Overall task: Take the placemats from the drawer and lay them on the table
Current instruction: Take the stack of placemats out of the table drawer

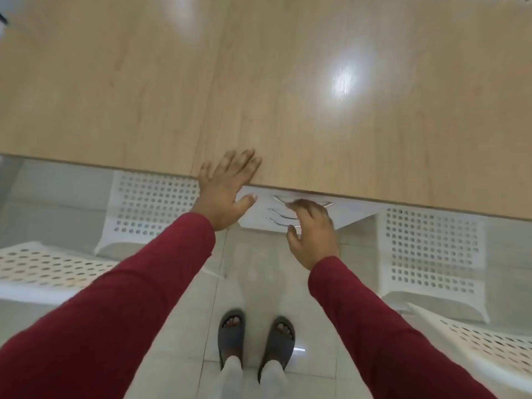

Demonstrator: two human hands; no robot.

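Fingers (240, 162) of the left hand (227, 191) lie spread and flat on the near edge of the bench (288, 82), the thumb hanging just below the edge and pinching nothing. The right hand (312, 231) reaches down in front of the white drawer unit (256, 217) that sits under the bench edge; its fingers are curled and blurred at the topmost handle, and I cannot tell whether they have closed on it or merely touch it. Three curved metal handles (280, 216) show on the unit, stacked one below another, which suggests three drawers; all three fronts look shut, so nothing inside them can be seen. No placemat is visible anywhere, and the wooden benchtop carries only two bright reflections of light.

Both arms wear dark red sleeves (129, 298). Further out, two white perforated chair backs (152, 203) stand tucked against the bench, one on each side of the drawer unit, the right-hand one (429, 249) just beside the unit's corner. Parts of two more perforated white seats (43, 263) enter from the lower left and the lower right (489, 341). Below, on the pale tiled floor (178, 326), stand two feet in dark grey slides (231, 332), close together, with light trouser legs above them.
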